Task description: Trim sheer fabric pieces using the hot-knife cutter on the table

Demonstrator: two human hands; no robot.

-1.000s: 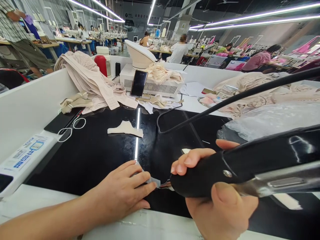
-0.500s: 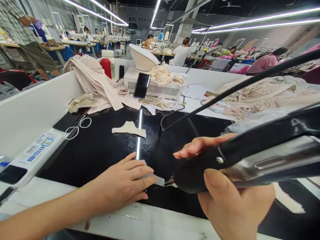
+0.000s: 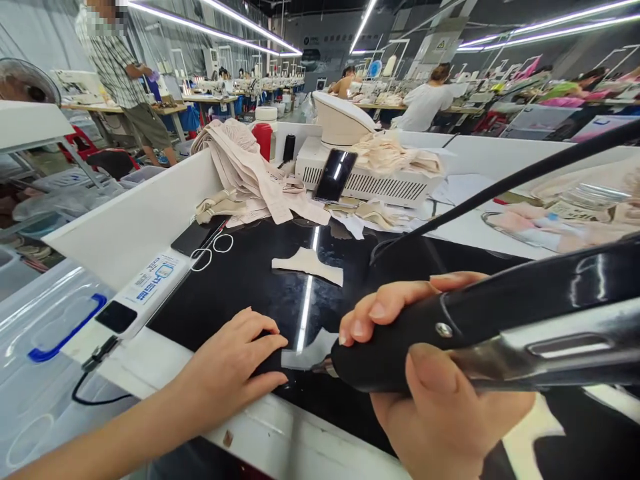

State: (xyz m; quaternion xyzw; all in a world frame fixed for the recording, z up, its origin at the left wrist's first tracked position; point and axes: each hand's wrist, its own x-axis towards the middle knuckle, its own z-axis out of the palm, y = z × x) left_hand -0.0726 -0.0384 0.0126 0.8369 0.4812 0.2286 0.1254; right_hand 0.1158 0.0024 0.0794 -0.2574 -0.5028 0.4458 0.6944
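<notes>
Grips one black tool (image 3: pixel 500 313) in right hand (image 3: pixel 447 410), at one grey piece (image 3: pixel 316 351). Rests left hand (image 3: pixel 233 363), loosely spread, beside it, with one cream cutout (image 3: pixel 307 265) beyond.

1 head-worn camera looks forward and down from behind and above the near edge of the white-walled bench with a glossy black top (image 3: pixel 227 290). The bare left hand (image 3: pixel 233 357) and bare right hand (image 3: pixel 445 410) sit close; past the far edge, the view reaches the grey back wall (image 3: pixel 333 53).
</notes>
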